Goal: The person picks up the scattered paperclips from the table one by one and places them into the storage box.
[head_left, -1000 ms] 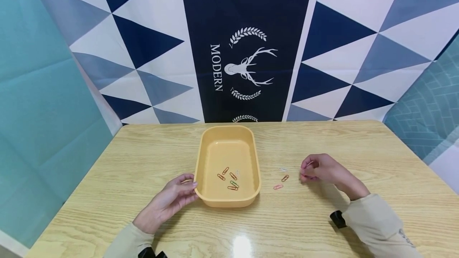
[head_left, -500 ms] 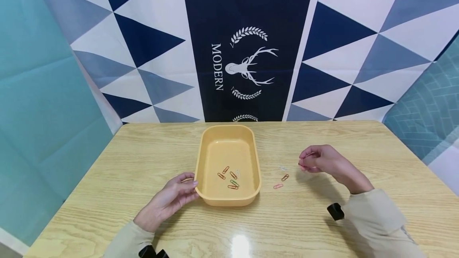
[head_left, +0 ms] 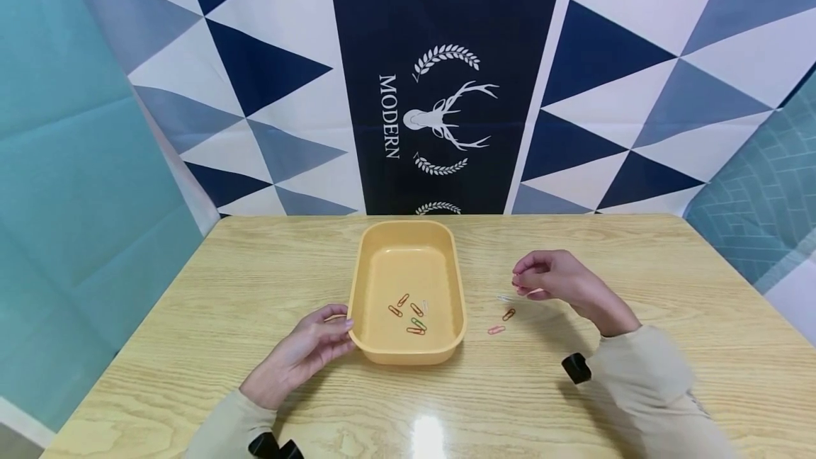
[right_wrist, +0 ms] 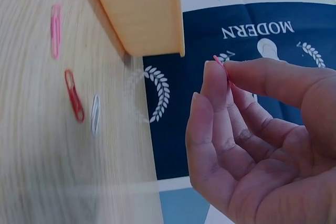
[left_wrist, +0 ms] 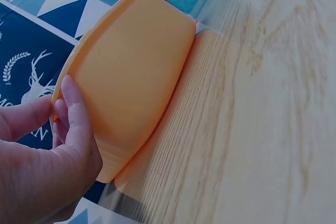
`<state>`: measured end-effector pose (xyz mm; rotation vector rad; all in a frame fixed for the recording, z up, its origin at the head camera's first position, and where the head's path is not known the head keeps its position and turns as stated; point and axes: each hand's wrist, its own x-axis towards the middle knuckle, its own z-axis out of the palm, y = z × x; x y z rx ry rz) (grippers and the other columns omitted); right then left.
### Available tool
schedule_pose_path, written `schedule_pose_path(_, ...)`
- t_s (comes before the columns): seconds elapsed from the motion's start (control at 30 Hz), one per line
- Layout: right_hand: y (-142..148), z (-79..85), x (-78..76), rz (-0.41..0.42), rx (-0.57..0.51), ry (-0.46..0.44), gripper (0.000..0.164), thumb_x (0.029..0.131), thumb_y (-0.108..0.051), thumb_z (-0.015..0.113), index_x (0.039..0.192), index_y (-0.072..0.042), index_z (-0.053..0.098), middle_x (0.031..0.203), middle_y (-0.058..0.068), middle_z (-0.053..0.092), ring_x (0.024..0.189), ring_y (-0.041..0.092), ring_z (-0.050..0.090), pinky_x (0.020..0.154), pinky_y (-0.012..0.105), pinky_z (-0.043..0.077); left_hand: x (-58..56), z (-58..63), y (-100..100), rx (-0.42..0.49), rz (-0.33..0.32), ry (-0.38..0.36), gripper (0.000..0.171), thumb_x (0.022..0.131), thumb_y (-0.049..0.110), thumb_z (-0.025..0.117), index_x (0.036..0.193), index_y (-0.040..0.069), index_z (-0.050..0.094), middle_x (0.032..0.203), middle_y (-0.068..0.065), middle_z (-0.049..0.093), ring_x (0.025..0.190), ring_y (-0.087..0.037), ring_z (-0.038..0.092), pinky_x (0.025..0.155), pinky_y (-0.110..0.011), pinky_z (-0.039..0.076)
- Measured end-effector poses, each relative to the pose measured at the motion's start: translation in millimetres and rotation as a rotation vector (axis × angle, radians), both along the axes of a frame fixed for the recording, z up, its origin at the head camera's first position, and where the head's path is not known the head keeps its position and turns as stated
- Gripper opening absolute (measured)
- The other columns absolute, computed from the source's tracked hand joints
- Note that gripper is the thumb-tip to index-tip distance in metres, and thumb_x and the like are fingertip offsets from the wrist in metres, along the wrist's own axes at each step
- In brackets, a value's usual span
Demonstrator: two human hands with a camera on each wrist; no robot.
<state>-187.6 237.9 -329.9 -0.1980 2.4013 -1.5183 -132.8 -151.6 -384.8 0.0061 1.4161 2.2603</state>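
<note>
A yellow plastic tray [head_left: 410, 358] stands on the wooden table. Several paper clips lie inside it, including a red clip [head_left: 395, 311], a green clip [head_left: 418, 323] and a white one. My left hand [head_left: 306, 353] grips the tray's near left rim, thumb and fingers on either side of the edge in the left wrist view. Right of the tray, my right hand [head_left: 564, 287] is raised above the table. Thumb and fingertip pinch a pinkish-red paper clip [right_wrist: 217, 59], whose lower part is hidden by the fingers.
On the table between tray and right hand lie a pink paper clip [head_left: 496, 330], a red paper clip [head_left: 508, 314] and a white paper clip [right_wrist: 95, 114]. A patterned cloth [head_left: 440, 91] hangs behind the table's far edge.
My right hand has lifted from the table with the pinched paper clip and moved left, closer to the tray. The left hand keeps its grip on the rim.
</note>
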Motion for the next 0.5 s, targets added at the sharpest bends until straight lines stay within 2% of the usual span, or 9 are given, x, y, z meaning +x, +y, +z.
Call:
schedule_pose_path(0.33,-20,-1.7,-7.9,0.011,-0.003,0.028,0.019,0.092,-0.005,0.062,0.104,0.009,0.058,0.089,0.009,0.067,0.076,0.016,0.065,0.073,0.033,0.057,1.0,0.5,0,-0.009,0.001,0.010,0.034,0.094,-0.007,0.048,0.123,-0.009,0.031,0.099,-0.012,0.055,0.087,-0.017,0.058,0.082,-0.026,0.054)
schedule_pose_path(0.5,-30,0.6,-9.0,0.009,-0.008,0.034,0.019,0.092,-0.005,0.062,0.105,0.009,0.058,0.089,0.011,0.067,0.078,0.016,0.065,0.076,0.037,0.058,1.0,0.5,0,-0.016,0.003,0.013,0.034,0.094,-0.007,0.048,0.123,-0.010,0.031,0.099,-0.012,0.054,0.087,-0.017,0.058,0.082,-0.026,0.054)
